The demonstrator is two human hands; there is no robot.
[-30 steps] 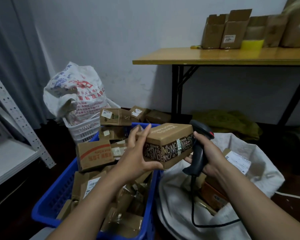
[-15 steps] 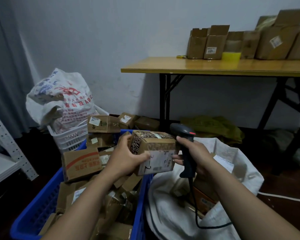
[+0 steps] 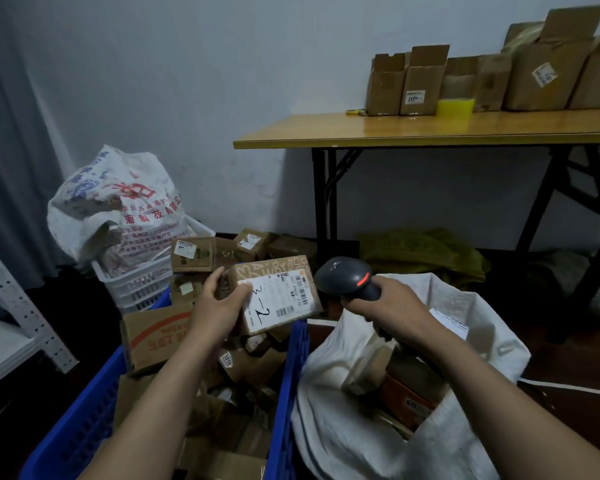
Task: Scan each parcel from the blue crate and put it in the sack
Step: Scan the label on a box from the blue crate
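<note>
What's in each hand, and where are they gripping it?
The left hand grips the parcel by its left end. The right hand holds the scanner by its handle.

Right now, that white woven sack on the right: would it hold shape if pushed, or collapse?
Probably floppy: the white woven sack sags in folds and its mouth droops open unsupported. It likely shifts rather than slides cleanly, since the cardboard parcels inside weigh it down. Its rim would probably fold inward under a push.

dim room, wooden table (image 3: 430, 131)
</note>
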